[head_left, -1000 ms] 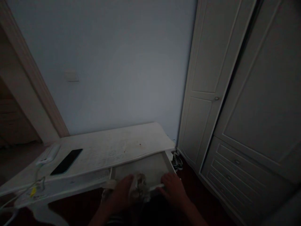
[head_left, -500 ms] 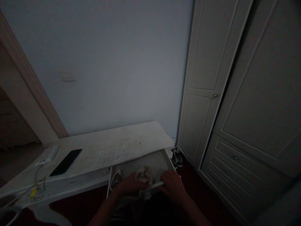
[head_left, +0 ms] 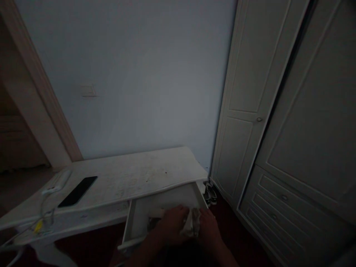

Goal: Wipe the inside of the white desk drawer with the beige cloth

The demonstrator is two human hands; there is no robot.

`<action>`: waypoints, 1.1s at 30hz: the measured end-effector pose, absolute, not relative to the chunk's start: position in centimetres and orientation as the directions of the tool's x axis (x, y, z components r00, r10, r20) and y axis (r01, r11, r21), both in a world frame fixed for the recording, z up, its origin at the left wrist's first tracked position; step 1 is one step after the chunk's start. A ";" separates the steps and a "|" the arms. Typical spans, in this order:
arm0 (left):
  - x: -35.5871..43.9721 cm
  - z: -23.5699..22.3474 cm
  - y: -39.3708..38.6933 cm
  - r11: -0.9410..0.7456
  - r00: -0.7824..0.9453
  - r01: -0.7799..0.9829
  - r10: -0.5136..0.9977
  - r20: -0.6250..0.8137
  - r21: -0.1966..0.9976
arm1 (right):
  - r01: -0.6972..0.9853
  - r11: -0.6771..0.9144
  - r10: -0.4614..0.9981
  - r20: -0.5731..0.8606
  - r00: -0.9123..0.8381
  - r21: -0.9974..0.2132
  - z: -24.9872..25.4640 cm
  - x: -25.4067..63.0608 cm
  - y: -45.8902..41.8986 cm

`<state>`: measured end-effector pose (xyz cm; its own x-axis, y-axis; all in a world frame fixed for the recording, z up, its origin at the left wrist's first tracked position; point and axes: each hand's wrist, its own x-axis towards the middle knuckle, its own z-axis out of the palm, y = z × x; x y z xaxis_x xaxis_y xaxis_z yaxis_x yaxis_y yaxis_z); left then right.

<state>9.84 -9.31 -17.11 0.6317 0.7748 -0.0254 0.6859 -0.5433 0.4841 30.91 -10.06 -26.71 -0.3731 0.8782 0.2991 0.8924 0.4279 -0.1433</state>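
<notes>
Smooth panelled wardrobe at three o'clock; scuffed, wavy-edged white counter toward seven; boxy drawer at six, already pulled open; left hand and right hand both gripping crumpled, soft-looking cloth near five, not let go; small dark item inside, unclear

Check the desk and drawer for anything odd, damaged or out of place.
The white desk top looks worn or stained: greyish blotches mar its pale surface, and two small dark spots show near the drawer. The drawer stands open, but that seems ordinary with the left hand and right hand there.
</notes>
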 end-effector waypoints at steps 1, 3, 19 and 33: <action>10.0 -16.8 -9.5 -0.570 0.641 0.710 0.766 -0.044 0.412 | 0.897 0.418 0.878 0.318 -0.358 -0.145 -26.8 30.8 -10.1; 10.5 -16.2 -9.9 -0.614 0.664 0.723 0.744 -0.074 0.317 | 0.913 0.385 0.874 0.371 -0.313 -0.137 -26.9 30.6 -10.0; 10.4 -15.0 -10.8 -0.247 0.449 0.712 0.880 -0.155 0.658 | 0.889 0.459 0.812 0.412 -0.414 -0.012 -27.4 31.1 -9.5; 8.6 -17.5 -10.9 -0.473 0.558 0.771 0.825 -0.094 0.427 | 0.903 0.429 0.855 0.336 -0.396 -0.027 -27.2 31.3 -9.9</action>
